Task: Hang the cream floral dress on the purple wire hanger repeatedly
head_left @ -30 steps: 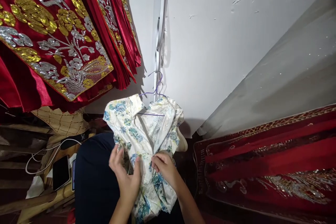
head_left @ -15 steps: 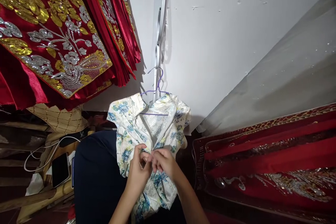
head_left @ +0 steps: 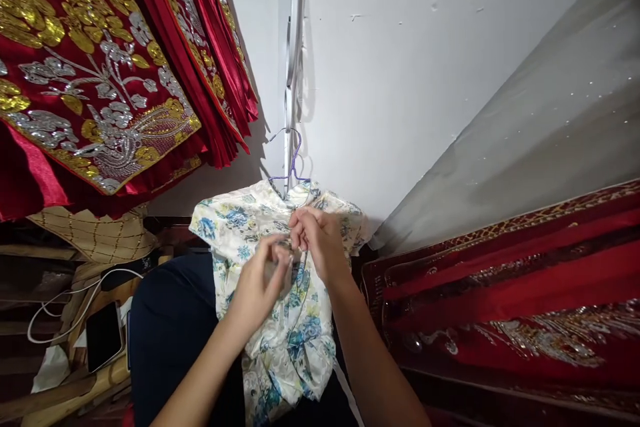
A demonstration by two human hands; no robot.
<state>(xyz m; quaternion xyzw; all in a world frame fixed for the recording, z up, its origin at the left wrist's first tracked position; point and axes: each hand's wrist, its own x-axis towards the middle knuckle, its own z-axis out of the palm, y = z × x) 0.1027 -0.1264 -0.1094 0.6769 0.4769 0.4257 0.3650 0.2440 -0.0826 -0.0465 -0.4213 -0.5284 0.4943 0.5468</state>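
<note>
A white dress with blue and yellow flowers and short sleeves hangs on a thin purple wire hanger. Its waist is gathered, and a pale strap trails at the lower right. My right hand is just below the collar, its curled fingers pinching the front edge of the cloth. Lower and to the left, my left hand has thumb and fingers bent together at the same front edge. Its fingertips are slightly blurred, and the bit of cloth in them is mostly hidden.
Red cloth with gold and silver sequins hangs at the upper left. More red embroidered fabric lies at the right, below a grey sheer sheet. A phone and white cable rest on wood at the left.
Both hands have moved up the dress front toward the collar, the right one higher. The neckline, which gaped before, now lies closed together. The view has shifted slightly.
</note>
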